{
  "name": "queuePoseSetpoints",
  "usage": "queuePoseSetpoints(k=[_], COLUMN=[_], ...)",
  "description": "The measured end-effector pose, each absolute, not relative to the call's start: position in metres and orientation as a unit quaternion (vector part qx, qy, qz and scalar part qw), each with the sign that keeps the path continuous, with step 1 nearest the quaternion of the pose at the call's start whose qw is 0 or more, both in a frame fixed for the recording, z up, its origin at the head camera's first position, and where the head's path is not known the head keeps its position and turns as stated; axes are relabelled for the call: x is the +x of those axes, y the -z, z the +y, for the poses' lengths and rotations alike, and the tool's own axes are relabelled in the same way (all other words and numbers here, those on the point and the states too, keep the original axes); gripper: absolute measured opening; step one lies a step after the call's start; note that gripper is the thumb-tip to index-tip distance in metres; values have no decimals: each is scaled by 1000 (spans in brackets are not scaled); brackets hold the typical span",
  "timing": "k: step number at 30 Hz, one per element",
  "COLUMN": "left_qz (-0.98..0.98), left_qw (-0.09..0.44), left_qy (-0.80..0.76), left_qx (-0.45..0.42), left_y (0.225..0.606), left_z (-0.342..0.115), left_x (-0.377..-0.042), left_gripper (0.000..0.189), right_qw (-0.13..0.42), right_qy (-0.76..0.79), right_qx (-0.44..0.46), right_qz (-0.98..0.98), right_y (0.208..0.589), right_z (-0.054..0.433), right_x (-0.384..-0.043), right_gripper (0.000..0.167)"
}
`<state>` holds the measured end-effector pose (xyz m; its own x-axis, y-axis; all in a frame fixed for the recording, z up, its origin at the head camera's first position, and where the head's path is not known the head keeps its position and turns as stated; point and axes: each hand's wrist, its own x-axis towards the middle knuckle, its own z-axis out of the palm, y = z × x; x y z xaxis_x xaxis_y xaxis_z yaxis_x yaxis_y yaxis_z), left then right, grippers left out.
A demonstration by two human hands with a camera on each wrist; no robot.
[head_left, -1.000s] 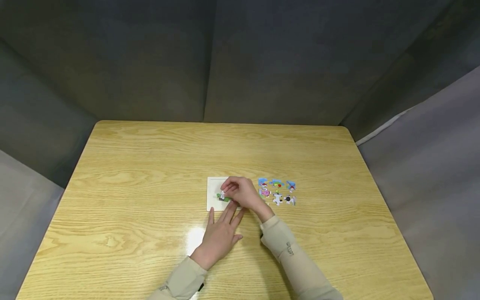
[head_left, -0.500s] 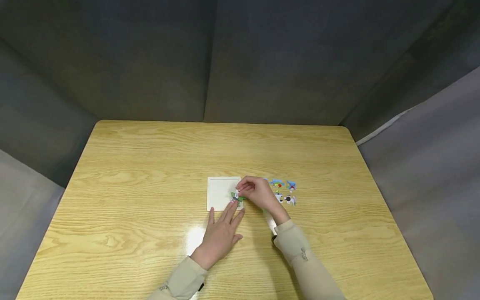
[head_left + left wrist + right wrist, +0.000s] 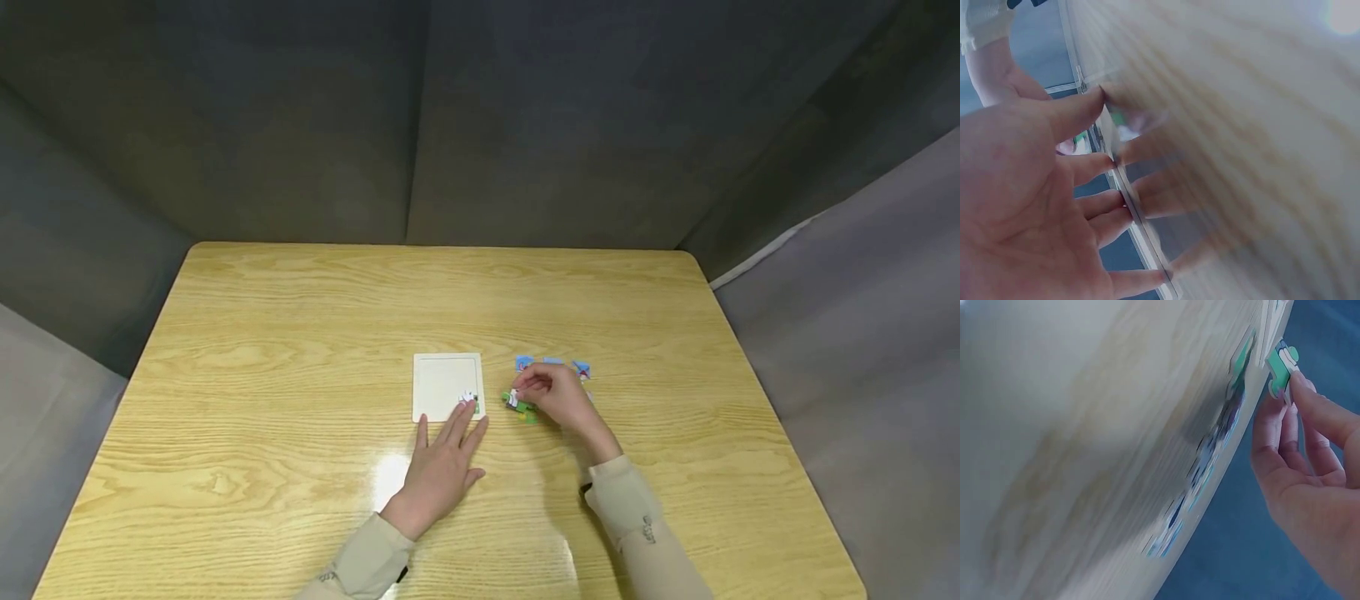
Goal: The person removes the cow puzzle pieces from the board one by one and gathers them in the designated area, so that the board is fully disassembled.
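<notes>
A white square puzzle tray [image 3: 435, 379] lies on the wooden table. My left hand [image 3: 438, 477] has its fingers spread, with fingertips at the tray's near edge. One white and green jigsaw piece [image 3: 468, 397] sits in the tray's near right corner, partly covered by a fingertip. To the right of the tray, my right hand [image 3: 561, 398] pinches another green and white jigsaw piece [image 3: 513, 401] between thumb and fingers. The right wrist view shows that piece [image 3: 1281, 370] raised above the tabletop.
Several loose jigsaw pieces [image 3: 523, 362] lie right of the tray, some hidden beneath my right hand. In the right wrist view, a row of flat pieces [image 3: 1200, 469] lies on the table. Dark curtains [image 3: 300, 125] hang behind and at both sides of the table [image 3: 315, 317].
Holding the green and white jigsaw piece, my right hand has moved right, from over the tray to beside the loose pieces. My left hand has stayed in place.
</notes>
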<state>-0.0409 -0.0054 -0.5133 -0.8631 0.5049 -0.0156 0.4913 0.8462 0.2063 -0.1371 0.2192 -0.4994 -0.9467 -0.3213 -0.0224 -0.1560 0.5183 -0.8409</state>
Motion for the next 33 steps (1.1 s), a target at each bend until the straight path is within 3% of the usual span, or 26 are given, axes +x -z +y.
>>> queuePoseSetpoints(k=[19,33], left_qz=[958,959], left_qw=[33,23], left_qy=[-112,-106], left_qx=[261,263], left_y=[505,509], left_z=[-5,-5], left_x=[-40,-39], left_gripper=[67,68], right_qw=[94,87], right_qy=[430,381], right_qx=[-94,-110], right_qz=[893,914], right_y=[496,497], right_z=[262,264], right_x=[-120,-115], right_gripper=[8,10])
